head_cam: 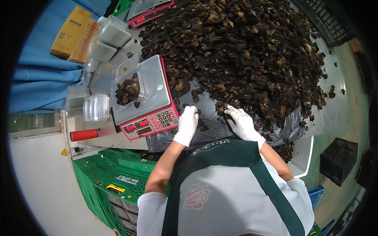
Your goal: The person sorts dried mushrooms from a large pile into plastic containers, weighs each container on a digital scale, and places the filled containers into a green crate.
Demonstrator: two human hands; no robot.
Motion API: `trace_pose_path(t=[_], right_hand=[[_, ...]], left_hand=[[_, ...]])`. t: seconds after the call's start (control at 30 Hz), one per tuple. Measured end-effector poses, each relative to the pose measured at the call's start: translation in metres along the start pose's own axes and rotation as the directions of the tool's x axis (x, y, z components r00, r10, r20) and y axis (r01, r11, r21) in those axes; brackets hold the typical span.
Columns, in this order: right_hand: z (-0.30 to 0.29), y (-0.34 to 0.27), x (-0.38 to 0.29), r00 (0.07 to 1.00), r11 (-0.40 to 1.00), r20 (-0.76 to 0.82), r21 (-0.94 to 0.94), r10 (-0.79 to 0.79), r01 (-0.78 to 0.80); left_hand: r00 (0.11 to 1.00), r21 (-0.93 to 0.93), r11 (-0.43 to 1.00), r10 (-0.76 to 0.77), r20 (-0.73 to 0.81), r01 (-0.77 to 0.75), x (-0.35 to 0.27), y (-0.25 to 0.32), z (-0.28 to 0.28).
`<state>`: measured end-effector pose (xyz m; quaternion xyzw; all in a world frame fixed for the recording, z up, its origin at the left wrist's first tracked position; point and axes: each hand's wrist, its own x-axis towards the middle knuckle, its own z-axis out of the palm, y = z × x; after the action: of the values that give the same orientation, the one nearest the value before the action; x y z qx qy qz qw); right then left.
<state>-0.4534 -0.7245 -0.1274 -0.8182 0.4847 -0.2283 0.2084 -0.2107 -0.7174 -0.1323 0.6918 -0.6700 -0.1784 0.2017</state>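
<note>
A large heap of dark wood ear mushrooms (236,56) covers the table before me. My left hand (188,125), in a white glove, is beside the right edge of a red-framed digital scale (147,100). Its fingers curl down near a few loose pieces, and its palm is hidden. My right hand (241,124), gloved too, reaches the near edge of the heap. Dark mushroom pieces lie at its fingertips; whether it grips any is unclear. On the scale's metal plate, an open clear plastic clamshell box (143,88) holds a small portion of mushrooms (128,91).
Stacked clear plastic boxes (113,32) and yellow cartons (71,32) stand at left. A second scale (150,14) is beyond. Grey plastic sheeting (203,103) lies under the heap. Green crates (124,168) are below the table; a black crate (338,160) is on the floor.
</note>
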Motion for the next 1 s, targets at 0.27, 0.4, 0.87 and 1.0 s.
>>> trace_pose_path(t=[0.27, 0.4, 0.87, 1.0], right_hand=[[0.000, 0.004, -0.003, 1.000, 1.000, -0.017, 0.018, 0.026, -0.026], [-0.006, 0.000, 0.001, 0.999, 0.998, 0.019, 0.029, 0.047, -0.048], [-0.012, -0.011, 0.006, 0.985, 0.920, 0.026, 0.356, 0.169, -0.167], [-0.030, -0.037, 0.030, 0.984, 0.840, 0.169, 0.526, 0.053, -0.136]], left_hand=[[0.996, 0.218, 0.974, -0.042, -0.076, 0.057, 0.073, 0.006, 0.008], [0.998, 0.331, 0.943, -0.045, 0.045, 0.027, 0.084, 0.012, 0.014], [0.807, -0.804, 0.094, -0.138, 0.574, 0.587, 0.024, 0.036, -0.005], [0.773, -0.495, -0.659, 0.215, 0.597, 0.566, 0.001, 0.035, 0.010]])
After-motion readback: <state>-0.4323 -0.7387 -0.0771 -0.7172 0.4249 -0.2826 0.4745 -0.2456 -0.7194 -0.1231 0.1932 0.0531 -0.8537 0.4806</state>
